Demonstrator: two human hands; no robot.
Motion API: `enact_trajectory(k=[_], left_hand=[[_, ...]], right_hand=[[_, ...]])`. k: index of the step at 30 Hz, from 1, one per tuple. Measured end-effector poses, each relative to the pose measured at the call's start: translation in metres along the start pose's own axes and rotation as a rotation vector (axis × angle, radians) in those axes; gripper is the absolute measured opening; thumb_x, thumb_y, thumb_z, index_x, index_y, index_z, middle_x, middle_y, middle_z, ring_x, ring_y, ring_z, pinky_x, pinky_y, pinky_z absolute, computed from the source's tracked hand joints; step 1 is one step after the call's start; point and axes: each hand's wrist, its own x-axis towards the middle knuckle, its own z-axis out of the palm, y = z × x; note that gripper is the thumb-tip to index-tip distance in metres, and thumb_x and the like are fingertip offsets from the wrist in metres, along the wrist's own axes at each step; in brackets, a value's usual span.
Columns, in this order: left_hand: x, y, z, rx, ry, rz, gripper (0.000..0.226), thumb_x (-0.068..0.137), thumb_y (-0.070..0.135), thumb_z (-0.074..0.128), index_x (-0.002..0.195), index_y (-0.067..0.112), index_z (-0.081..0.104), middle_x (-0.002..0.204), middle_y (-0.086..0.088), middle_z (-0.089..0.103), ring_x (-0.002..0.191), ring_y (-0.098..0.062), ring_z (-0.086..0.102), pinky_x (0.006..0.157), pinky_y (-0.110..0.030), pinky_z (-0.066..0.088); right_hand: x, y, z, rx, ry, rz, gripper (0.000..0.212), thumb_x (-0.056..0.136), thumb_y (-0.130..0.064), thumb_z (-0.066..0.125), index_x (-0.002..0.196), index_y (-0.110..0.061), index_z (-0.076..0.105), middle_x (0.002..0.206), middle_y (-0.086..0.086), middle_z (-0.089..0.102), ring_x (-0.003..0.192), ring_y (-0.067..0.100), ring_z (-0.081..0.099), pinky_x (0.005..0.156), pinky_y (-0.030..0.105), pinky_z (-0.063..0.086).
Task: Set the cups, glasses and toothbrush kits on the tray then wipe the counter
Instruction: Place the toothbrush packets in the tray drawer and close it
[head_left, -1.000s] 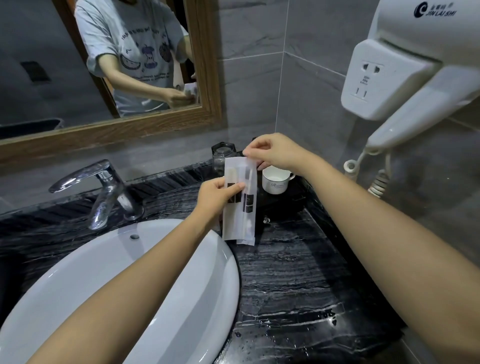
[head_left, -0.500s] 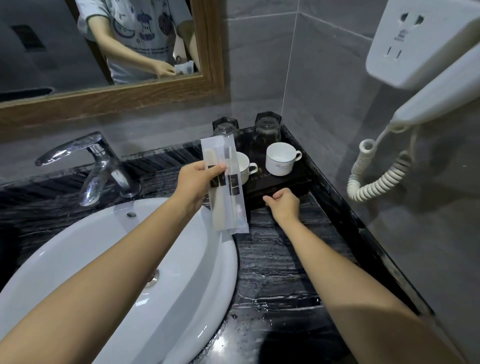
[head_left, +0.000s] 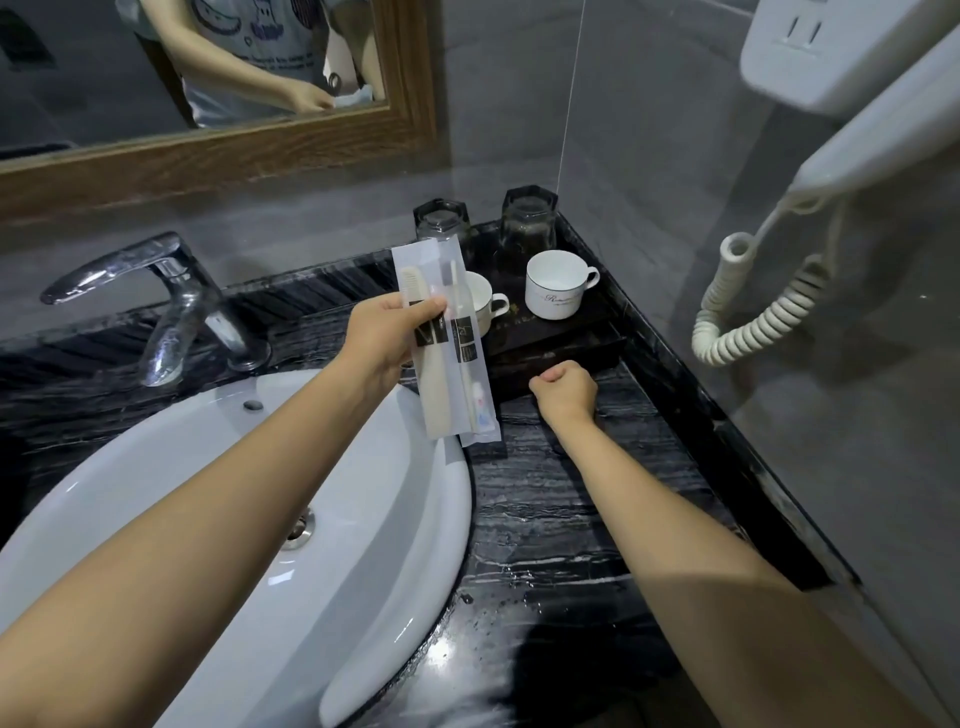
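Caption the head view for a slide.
Left hand holds toothbrush kits above the sink; right hand at the tray edge.

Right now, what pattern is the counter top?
Black stone counter top with thin white streaks, like marble; clearest in the head view.

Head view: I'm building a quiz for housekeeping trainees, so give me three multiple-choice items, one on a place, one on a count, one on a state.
1. Where are the toothbrush kits?
A. Lying on the tray
B. Held in the left hand above the sink edge
C. Inside a cup

2. How many white cups stand on the tray?
A. One
B. Two
C. Four

3. What is the right hand doing?
A. Closed at the tray's front edge
B. Turning the faucet
C. Holding a glass

Key: 1 B, the left hand pinches the clear packets; 2 B, one cup and another cup; 3 A, its fist rests by the dark tray.
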Motion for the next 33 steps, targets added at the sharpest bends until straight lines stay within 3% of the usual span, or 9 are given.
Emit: enact_trajectory(k=[5,9,12,16,20,22,26,30,33], left_hand=[[-0.001,-0.004,0.004,-0.002,-0.036,-0.019,0.006,0.079,0.010,0.068,0.082,0.005,0.068,0.078,-0.006,0.070,0.061,-0.013,0.067,0.061,-0.027,0.059],[-0.003,-0.011,0.008,-0.003,-0.066,-0.055,0.004,0.078,0.011,0.069,0.079,0.008,0.068,0.075,-0.005,0.070,0.060,-0.013,0.066,0.059,-0.027,0.056],[-0.006,-0.016,0.014,-0.028,-0.078,-0.088,0.005,0.077,0.010,0.070,0.074,0.010,0.067,0.066,-0.001,0.070,0.057,-0.011,0.065,0.055,-0.025,0.056],[-0.009,-0.020,0.023,-0.053,-0.104,-0.131,0.011,0.077,0.010,0.071,0.085,0.005,0.064,0.075,-0.006,0.067,0.058,-0.013,0.065,0.059,-0.026,0.056],[-0.015,-0.025,0.030,-0.083,-0.130,-0.161,0.007,0.078,0.008,0.069,0.084,0.007,0.065,0.074,-0.005,0.068,0.050,-0.009,0.066,0.046,-0.020,0.052],[-0.016,-0.028,0.033,-0.089,-0.148,-0.178,0.009,0.078,0.008,0.069,0.086,0.007,0.066,0.078,-0.006,0.068,0.057,-0.012,0.067,0.051,-0.025,0.057],[-0.018,-0.031,0.037,-0.131,-0.186,-0.198,0.020,0.079,0.005,0.068,0.098,0.002,0.066,0.089,-0.010,0.069,0.077,-0.020,0.067,0.076,-0.034,0.058],[-0.021,-0.030,0.043,-0.133,-0.217,-0.197,0.017,0.079,0.004,0.067,0.095,0.003,0.066,0.084,-0.008,0.070,0.067,-0.016,0.069,0.062,-0.031,0.060],[-0.021,-0.031,0.047,-0.130,-0.224,-0.201,0.013,0.078,0.004,0.068,0.091,0.005,0.067,0.083,-0.008,0.070,0.067,-0.016,0.069,0.073,-0.035,0.059]], right_hand=[[-0.009,0.016,-0.015,-0.032,-0.009,-0.006,0.014,0.079,-0.009,0.065,0.071,-0.012,0.054,0.079,0.004,0.058,0.073,0.017,0.053,0.067,0.023,0.040],[-0.020,0.029,-0.027,-0.024,-0.015,-0.017,0.010,0.079,-0.010,0.065,0.075,-0.011,0.056,0.069,0.000,0.055,0.060,0.013,0.050,0.051,0.022,0.036],[-0.030,0.039,-0.036,-0.045,-0.020,-0.029,0.011,0.079,-0.011,0.066,0.074,-0.011,0.055,0.060,-0.007,0.050,0.060,0.014,0.050,0.060,0.023,0.037],[-0.041,0.051,-0.045,-0.064,-0.020,-0.039,0.017,0.079,-0.013,0.067,0.069,-0.016,0.053,0.060,-0.009,0.050,0.056,0.007,0.047,0.050,0.021,0.037],[-0.051,0.060,-0.050,-0.065,0.000,-0.052,0.016,0.078,-0.014,0.069,0.069,-0.016,0.055,0.059,-0.010,0.051,0.058,0.008,0.049,0.059,0.020,0.037],[-0.054,0.064,-0.053,-0.070,0.003,-0.052,0.015,0.077,-0.014,0.069,0.070,-0.016,0.056,0.059,-0.010,0.052,0.059,0.009,0.050,0.058,0.020,0.037],[-0.063,0.070,-0.059,-0.050,0.014,-0.068,0.014,0.077,-0.012,0.069,0.071,-0.015,0.057,0.063,-0.005,0.055,0.060,0.010,0.052,0.052,0.012,0.037],[-0.070,0.073,-0.066,-0.010,-0.013,-0.040,0.010,0.079,-0.011,0.071,0.077,-0.010,0.061,0.070,0.000,0.059,0.066,0.013,0.055,0.065,0.023,0.044],[-0.075,0.067,-0.074,-0.057,-0.056,-0.024,0.012,0.081,-0.012,0.069,0.087,-0.002,0.064,0.081,0.007,0.062,0.076,0.018,0.058,0.072,0.029,0.050]])
